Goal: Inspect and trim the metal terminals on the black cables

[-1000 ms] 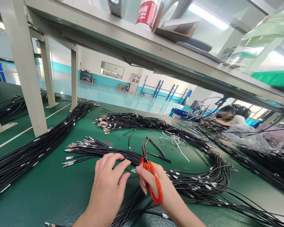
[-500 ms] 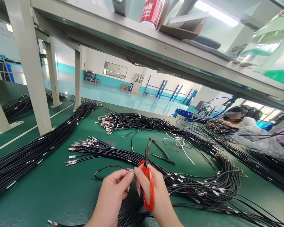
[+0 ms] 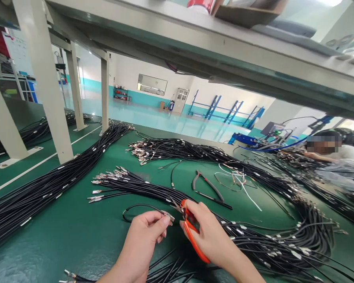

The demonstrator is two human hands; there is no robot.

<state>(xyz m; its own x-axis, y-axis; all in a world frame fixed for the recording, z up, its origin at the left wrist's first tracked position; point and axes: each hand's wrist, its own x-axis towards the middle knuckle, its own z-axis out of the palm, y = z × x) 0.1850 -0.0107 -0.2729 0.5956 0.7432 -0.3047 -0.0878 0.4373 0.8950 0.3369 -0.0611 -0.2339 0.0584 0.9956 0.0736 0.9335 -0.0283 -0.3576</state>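
Observation:
Between the thumb and fingers of my left hand (image 3: 146, 236) is the end of a black cable (image 3: 137, 205), its metal connector (image 3: 170, 217) sticking out toward the right. The cable loops back to the left over the green table. My right hand (image 3: 205, 228) grips red-handled scissors (image 3: 191, 232). Their blades are parted and point up and left, close to the connector but apart from it. Just behind my hands lies a bundle of black cables (image 3: 147, 188) with metal ends on the left.
Pliers with grey handles (image 3: 208, 182) lie behind the bundle, near white wire scraps (image 3: 238, 182). More cable bundles (image 3: 76, 169) cover the green table (image 3: 61, 228) at left and right. A shelf beam (image 3: 165, 35) crosses overhead on white posts (image 3: 44, 78). A person (image 3: 327, 145) sits at far right.
My right hand has moved away from my left and turned, so the scissors have swung from upright to pointing up-left with blades parted. The connector now shows. The view has shifted slightly.

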